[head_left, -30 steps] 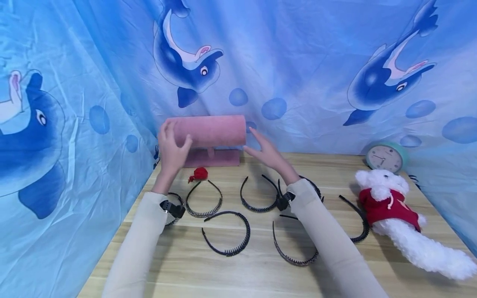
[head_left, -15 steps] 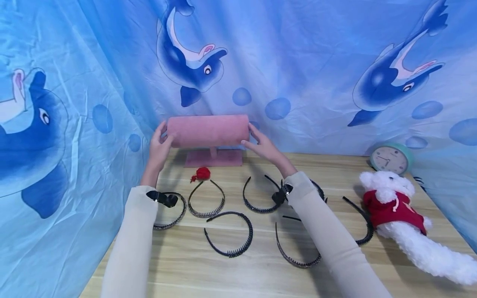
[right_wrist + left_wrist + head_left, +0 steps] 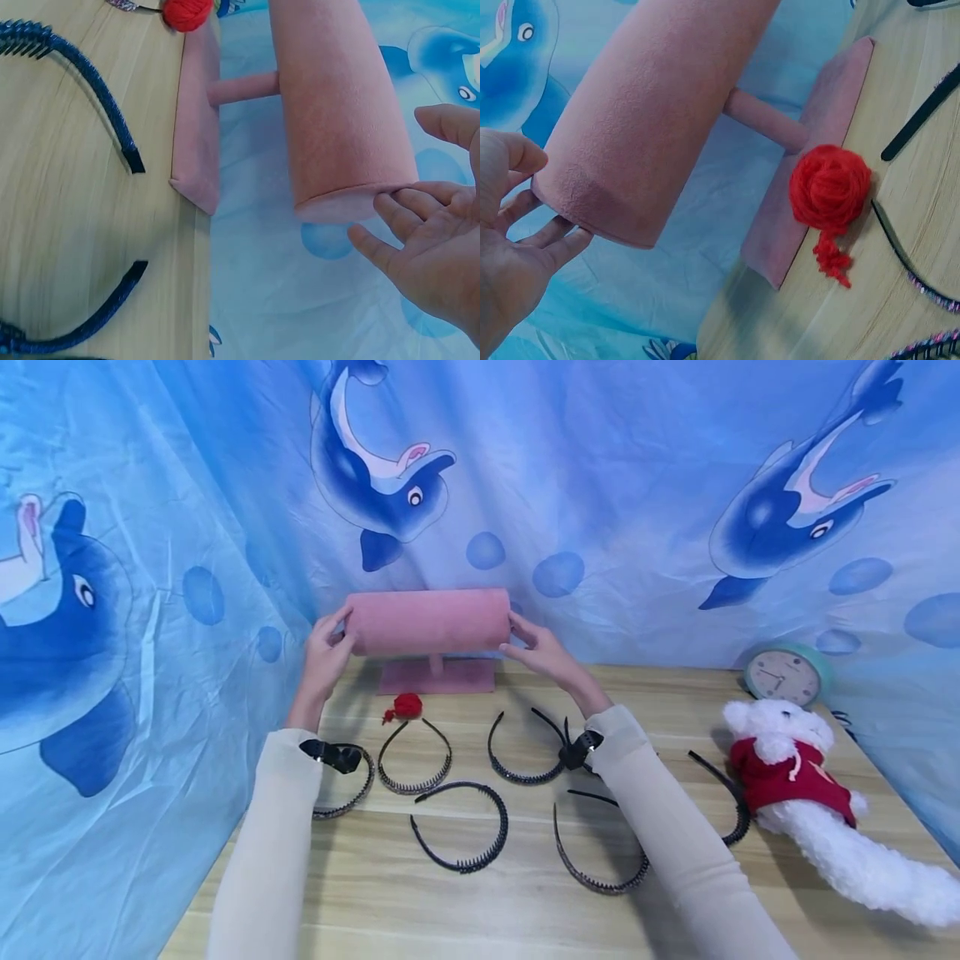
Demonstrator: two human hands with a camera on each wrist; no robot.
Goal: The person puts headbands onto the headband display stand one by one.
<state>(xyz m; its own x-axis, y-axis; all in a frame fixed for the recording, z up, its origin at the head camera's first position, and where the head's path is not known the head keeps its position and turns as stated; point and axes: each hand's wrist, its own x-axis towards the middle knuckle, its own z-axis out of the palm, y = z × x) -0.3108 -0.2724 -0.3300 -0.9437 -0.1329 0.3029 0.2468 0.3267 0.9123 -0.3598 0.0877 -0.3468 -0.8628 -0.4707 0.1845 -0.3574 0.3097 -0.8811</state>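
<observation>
A pink plush headband stand [image 3: 429,622], a horizontal cylinder on a post and flat base, stands at the back of the table. My left hand [image 3: 324,662] is at its left end; in the left wrist view, that hand's fingertips [image 3: 574,232] touch the cylinder's end rim. At the opposite end is my right hand [image 3: 551,658], its fingers extended and the fingertips [image 3: 386,206] against the round end face. Neither hand wraps around the cylinder. A red yarn ball [image 3: 407,706] lies in front of the base.
Several dark toothed headbands lie across the wooden table [image 3: 420,914], among them one headband [image 3: 501,831] at the middle. To the right lie a white plush toy [image 3: 787,768] in red clothing and a green-rimmed clock [image 3: 786,675]. A blue dolphin-print curtain [image 3: 600,460] hangs behind.
My left hand has moved from in front of the cylinder to its left end. My right hand has come against the right end. The stand has shifted slightly right.
</observation>
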